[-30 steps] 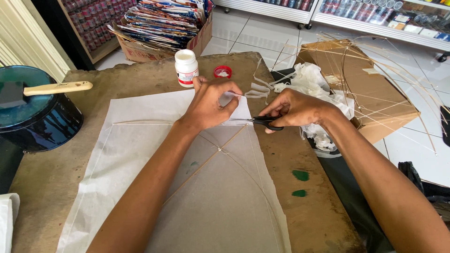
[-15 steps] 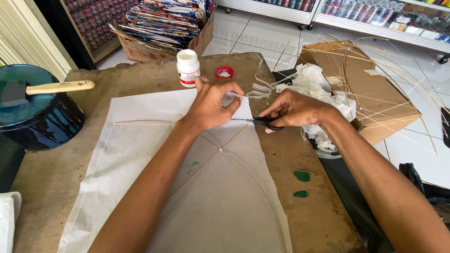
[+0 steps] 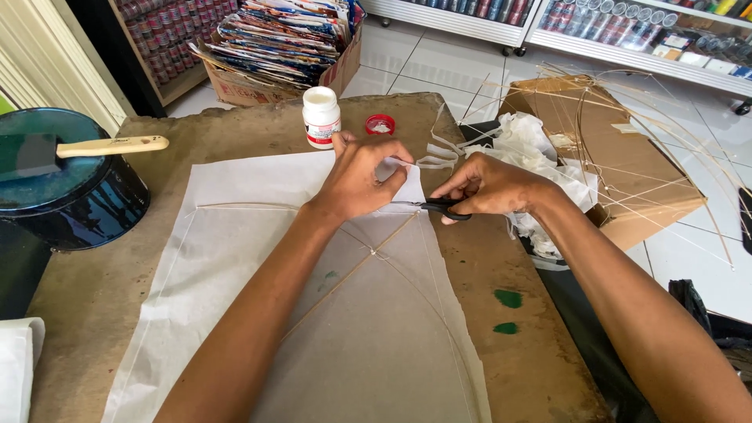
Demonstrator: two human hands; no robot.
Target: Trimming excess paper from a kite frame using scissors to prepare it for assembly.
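Brown worn tabletop [image 3: 117, 329] carries a white tissue-paper kite sheet [image 3: 258, 235] on thin bamboo sticks, whose top edge (near a white glue bottle [image 3: 321, 117]) the left hand [image 3: 360, 176] pinches while the right hand [image 3: 493, 188] grips black-handled scissors [image 3: 442, 207] at it.

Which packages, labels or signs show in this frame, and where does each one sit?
Glue bottle: white, red-banded label, table's far edge, above the left hand.
Red cap: round, just right of it.
Cardboard box: brown, stacked colourful printed sheets, floor beyond.
Shelf rows: small colourful packs, top right.
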